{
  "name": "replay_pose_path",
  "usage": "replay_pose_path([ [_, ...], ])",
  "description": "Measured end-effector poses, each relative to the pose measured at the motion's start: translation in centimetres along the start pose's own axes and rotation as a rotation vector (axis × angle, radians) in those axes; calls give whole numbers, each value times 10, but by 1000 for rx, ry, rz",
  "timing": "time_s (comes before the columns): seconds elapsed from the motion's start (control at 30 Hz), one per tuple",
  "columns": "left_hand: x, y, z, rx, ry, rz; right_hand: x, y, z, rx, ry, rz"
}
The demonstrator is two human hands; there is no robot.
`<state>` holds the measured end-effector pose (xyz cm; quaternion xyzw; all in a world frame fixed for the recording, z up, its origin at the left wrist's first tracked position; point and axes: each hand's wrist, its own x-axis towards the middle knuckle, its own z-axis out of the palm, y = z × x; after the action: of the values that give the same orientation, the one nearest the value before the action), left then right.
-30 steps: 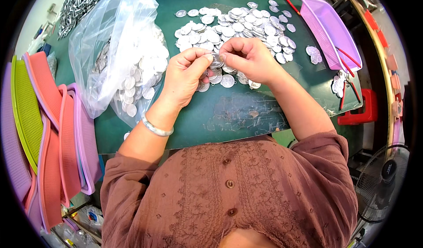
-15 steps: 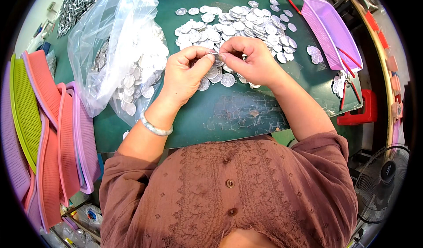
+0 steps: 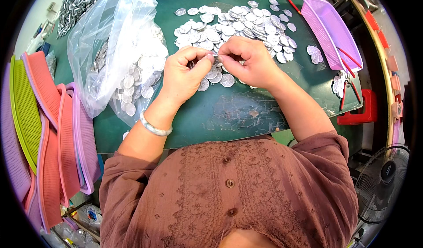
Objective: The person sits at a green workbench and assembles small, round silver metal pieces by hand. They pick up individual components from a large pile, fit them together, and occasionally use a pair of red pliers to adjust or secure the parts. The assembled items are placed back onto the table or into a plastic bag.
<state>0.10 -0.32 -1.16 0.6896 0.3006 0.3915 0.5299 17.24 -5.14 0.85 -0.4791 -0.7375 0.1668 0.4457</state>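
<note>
Both hands meet fingertip to fingertip over a loose heap of round silvery medals [image 3: 240,25] on a green table. My left hand [image 3: 188,69], with a pale bangle [image 3: 155,129] on its wrist, pinches a small, thin silvery metal piece [image 3: 215,55] between thumb and forefinger. The thumb and forefinger of my right hand [image 3: 247,59] close on the same piece from the other side. Fingers cover most of it, so its full shape is hidden. Some medals, such as a round medal with a small loop [image 3: 227,80], lie just below the hands.
To the left, a clear plastic bag [image 3: 116,49] spills more medals. Stacked plastic baskets [image 3: 48,138] stand at the left edge. A purple basket [image 3: 326,30] sits far right, near red-handled pliers [image 3: 348,89]. Metal parts [image 3: 79,5] pile up at the far left; a fan [image 3: 383,182] stands lower right.
My hands have barely shifted; the fingertips stay together on the small piece, which shows slightly differently between them. Everything else lies as before.
</note>
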Motion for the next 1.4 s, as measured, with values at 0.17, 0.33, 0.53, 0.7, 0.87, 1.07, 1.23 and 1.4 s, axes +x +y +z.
replay_pose_path([
  [0.17, 0, -1, 0, 37, -3, 2, 0, 1, 0, -49, -5, -32],
  [0.33, -1, 0, 0, 10, -25, -42, -1, 0, 0, -37, -34, -5],
  [0.53, -2, 6, 2, -150, -29, -175, -1, 0, 1, 93, -89, 115],
  [0.7, -2, 10, 2, -263, -50, -284, -1, -2, 0, 363, -176, 405],
  [0.87, 0, 6, -1, -358, -46, -368, 1, 0, -2, 509, -179, 536],
  [1.07, 0, 6, -3, -438, -53, -381, 1, 2, -2, 590, -166, 600],
  [1.23, 3, 10, -1, -432, -1, -340, 3, 0, -6, 633, 1, 568],
  [1.4, 3, 12, 0, -414, -23, -352, 6, 1, -14, 687, 169, 494],
])
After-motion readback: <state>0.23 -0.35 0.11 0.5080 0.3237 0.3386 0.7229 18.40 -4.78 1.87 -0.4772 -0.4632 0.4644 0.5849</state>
